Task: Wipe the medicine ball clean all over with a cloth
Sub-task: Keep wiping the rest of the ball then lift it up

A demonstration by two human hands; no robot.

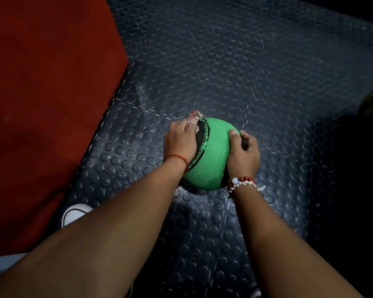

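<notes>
Studded floor [246, 61], red mat [41, 104] on the left. Green ball [213, 151] sits on the floor, centre. Right hand [242, 155] grips its right side, thumb on top. Left hand [180, 143] has fingers curled on the cloth [192, 116], upper left of the ball. Print on the ball's black band is unreadable.

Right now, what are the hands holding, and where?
The left hand grips a red-patterned cloth, one corner poking out, against the green medicine ball; the right hand holds the ball's right side.
</notes>
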